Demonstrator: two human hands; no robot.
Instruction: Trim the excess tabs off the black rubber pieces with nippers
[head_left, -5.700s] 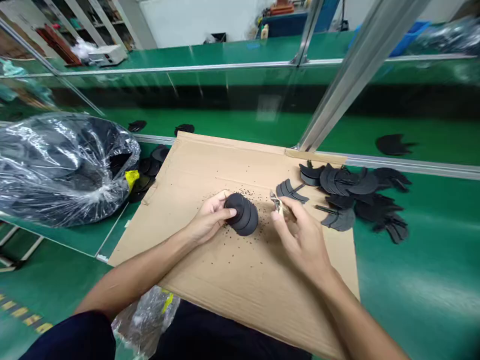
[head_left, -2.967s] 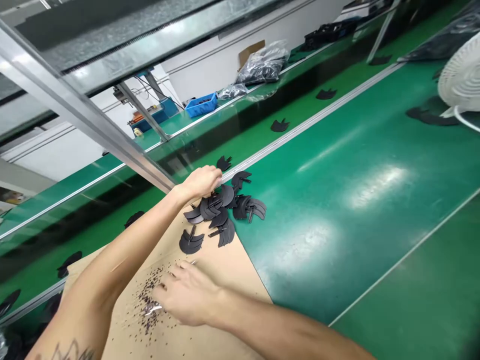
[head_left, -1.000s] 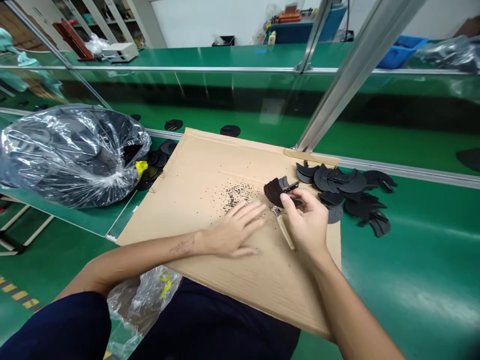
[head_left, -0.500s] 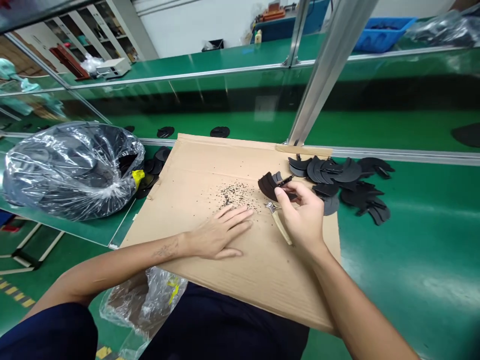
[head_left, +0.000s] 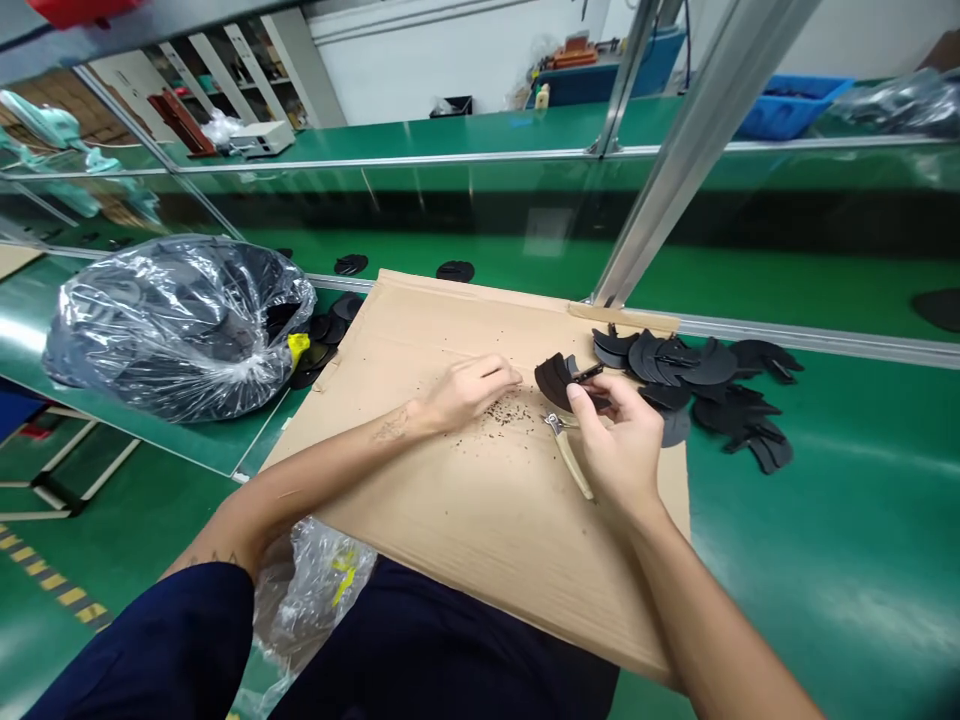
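My right hand (head_left: 621, 425) grips a black curved, fan-shaped plastic part (head_left: 556, 384) with a narrow stem, above the cardboard sheet (head_left: 420, 540). Just below that hand, a pair of cutting pliers (head_left: 571, 462) with pale handles lies on the cardboard. My left hand (head_left: 471, 390) is over scattered small black bits (head_left: 511, 412), its fingers bent and pressed together. Whether anything is between its fingertips is hidden. To the right of my right hand lies a pile of similar black parts (head_left: 679, 360), partly on the cardboard and partly on the green bench.
A clear plastic bag (head_left: 180, 325) full of black parts, with a yellow tie, rests on the left. Behind the cardboard stands a metal post (head_left: 675, 170), with a green conveyor belt (head_left: 525, 245) carrying several parts. A blue bin (head_left: 795, 105) sits at back right.
My left hand has lifted from lying flat with fingers spread, moved forward over the bits and curled its fingers. My right hand keeps its hold on the black part. The view has shifted slightly.
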